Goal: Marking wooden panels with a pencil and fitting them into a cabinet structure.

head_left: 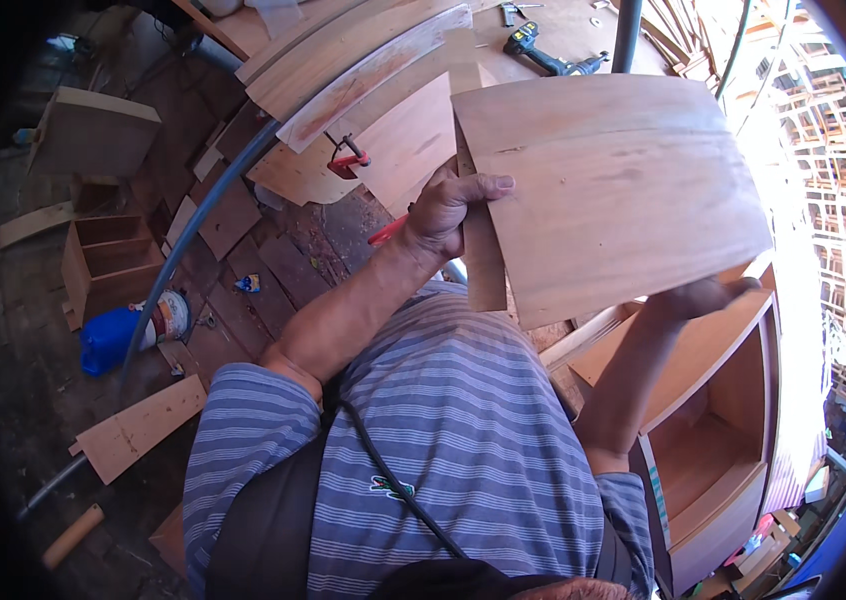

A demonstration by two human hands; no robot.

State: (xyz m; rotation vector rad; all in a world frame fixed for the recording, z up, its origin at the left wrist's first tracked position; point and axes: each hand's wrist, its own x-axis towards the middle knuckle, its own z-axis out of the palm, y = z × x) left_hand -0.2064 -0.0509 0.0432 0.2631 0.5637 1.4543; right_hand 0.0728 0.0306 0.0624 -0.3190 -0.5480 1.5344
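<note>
A flat, pale wooden panel [613, 190] is held up in front of my chest, tilted, with its broad face toward me. My left hand [448, 210] grips its left edge, thumb lying on the face and fingers out of sight behind. Along that same edge, partly behind the panel, a narrow wooden strip [484, 260] sits in the left hand's grasp too. At the lower right edge, my right hand [701, 298] supports the panel; most of its fingers are hidden or blurred. Just beside my left wrist, a red piece [388, 230] shows, too covered to identify.
Beyond the panel, a bench carries boards [363, 70], a red clamp [348, 160] and a cordless drill [553, 50]. An open wooden cabinet [713, 440] stands close on my right. Leftward are a small shelf box [113, 260], a blue jug [108, 338] and a hose [193, 205].
</note>
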